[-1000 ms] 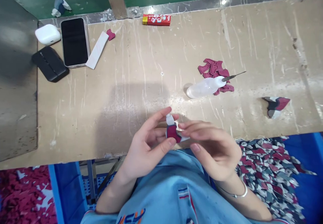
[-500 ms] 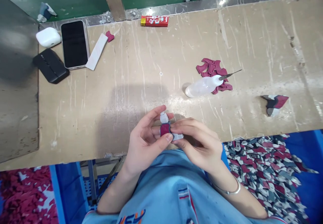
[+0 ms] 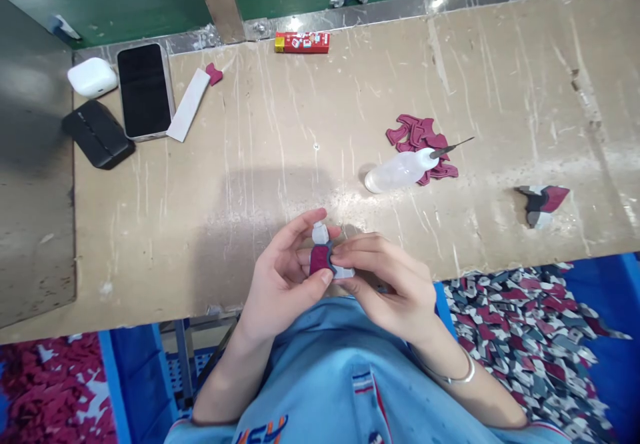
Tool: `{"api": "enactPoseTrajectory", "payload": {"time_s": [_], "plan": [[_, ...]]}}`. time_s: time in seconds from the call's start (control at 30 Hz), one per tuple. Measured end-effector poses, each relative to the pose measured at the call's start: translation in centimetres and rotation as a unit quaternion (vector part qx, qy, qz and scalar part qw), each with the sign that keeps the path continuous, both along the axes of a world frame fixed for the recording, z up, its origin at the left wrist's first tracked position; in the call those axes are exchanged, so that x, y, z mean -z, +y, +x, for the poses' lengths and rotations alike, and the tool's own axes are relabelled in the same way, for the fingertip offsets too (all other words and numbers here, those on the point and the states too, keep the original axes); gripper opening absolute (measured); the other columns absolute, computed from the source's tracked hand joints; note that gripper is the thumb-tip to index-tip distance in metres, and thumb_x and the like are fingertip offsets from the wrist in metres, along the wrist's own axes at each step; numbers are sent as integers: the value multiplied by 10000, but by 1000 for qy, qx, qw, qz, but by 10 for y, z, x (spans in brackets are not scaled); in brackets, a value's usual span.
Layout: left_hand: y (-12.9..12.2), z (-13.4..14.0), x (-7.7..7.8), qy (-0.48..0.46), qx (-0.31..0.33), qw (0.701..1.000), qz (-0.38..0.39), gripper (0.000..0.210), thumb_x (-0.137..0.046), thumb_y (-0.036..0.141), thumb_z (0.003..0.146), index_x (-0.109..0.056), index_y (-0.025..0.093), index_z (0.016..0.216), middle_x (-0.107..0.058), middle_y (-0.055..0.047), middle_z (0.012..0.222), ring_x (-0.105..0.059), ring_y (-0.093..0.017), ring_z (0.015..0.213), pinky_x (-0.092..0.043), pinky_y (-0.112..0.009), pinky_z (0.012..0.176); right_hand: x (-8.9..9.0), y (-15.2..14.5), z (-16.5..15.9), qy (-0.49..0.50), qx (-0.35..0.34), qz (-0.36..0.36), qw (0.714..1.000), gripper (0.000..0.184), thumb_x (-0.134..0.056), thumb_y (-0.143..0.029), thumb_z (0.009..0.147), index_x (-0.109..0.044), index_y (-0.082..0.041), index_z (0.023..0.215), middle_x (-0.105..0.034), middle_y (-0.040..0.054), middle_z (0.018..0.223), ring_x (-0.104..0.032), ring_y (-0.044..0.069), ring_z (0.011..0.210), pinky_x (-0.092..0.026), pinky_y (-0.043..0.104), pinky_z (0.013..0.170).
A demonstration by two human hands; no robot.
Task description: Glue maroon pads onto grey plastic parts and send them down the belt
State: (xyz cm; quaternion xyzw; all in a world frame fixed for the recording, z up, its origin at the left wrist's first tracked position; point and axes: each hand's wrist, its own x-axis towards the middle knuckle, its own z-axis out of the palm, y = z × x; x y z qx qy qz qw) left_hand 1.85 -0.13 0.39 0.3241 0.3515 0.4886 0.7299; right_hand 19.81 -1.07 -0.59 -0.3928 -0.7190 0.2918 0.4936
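Close to the table's front edge, both hands hold one small moulded piece (image 3: 320, 259) with a maroon panel, dark grey body and light grey ends. My left hand (image 3: 290, 277) grips its left side, thumb pressed near the lower edge of the maroon panel. The fingertips and thumb of my right hand (image 3: 390, 281) pinch its right side by the light grey end. Beyond the hands, a translucent squeeze bottle (image 3: 397, 172) with a thin needle tip lies on a small heap of maroon pieces (image 3: 413, 131). A similar maroon, dark and light grey piece (image 3: 545, 203) rests at the right.
At the back left are a phone (image 3: 145, 91), a white case (image 3: 93, 77), a black case (image 3: 99, 134) and a white strip (image 3: 189, 105). A red packet (image 3: 303, 43) lies along the rear edge. Below the table, blue bins (image 3: 137, 377) hold many pieces.
The held piece has turned slightly, with more of its maroon panel showing. Both hands keep their grip, and the whole view has shifted a little.
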Motion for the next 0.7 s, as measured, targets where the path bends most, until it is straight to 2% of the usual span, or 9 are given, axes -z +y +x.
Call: {"api": "enactPoseTrajectory", "payload": {"time_s": [0.13,0.3,0.4,0.5,0.6,0.7], "plan": [[0,0,1,-4,-1,1000,2,455,-899,153,896,-821,390,1277,-855,46,1147,-809,-53,843,-656,-79,780,0,1,0,-12,-7,15,1000,175,-643,-77,1055,-713,-200,1158,-808,68,1015,-796,204,982,-695,346,873],[1,3,2,24,-3,1000,17,464,-912,201,896,-803,376,1311,-833,-11,1243,-822,-112,949,-689,-162,823,6,0,-2,3,25,30,999,205,-681,-92,1033,-728,-216,1189,-805,72,1032,-803,222,962,-703,368,848],[0,7,2,34,-25,998,37,313,-904,216,904,-833,338,1183,-828,2,1067,-798,-97,848,-669,-142,745,12,-5,-4,31,57,32,997,250,-708,-76,1005,-742,-238,1193,-802,73,1065,-801,230,989,-700,371,866],[-3,8,-1,101,-60,989,87,258,-868,124,897,-861,312,1073,-794,5,1048,-790,-100,931,-656,-132,802,15,-10,-8,105,62,-43,992,286,-757,-228,1025,-716,-276,1304,-795,82,1157,-793,242,1064,-691,376,915],[-8,6,-6,187,-58,973,124,371,-828,39,885,-873,324,1119,-808,-1,1139,-796,-125,1090,-649,-157,945,13,-11,-8,209,48,-155,964,454,-748,-381,1059,-619,-340,1492,-796,65,1193,-793,226,1086,-686,357,930],[-12,5,-9,181,-61,976,104,522,-847,18,877,-825,372,1260,-857,30,1149,-828,-109,1086,-641,-121,936,6,-8,-5,203,35,-195,959,340,-819,-290,1015,-760,-362,1342,-830,21,1112,-803,189,1005,-676,290,879]]}}
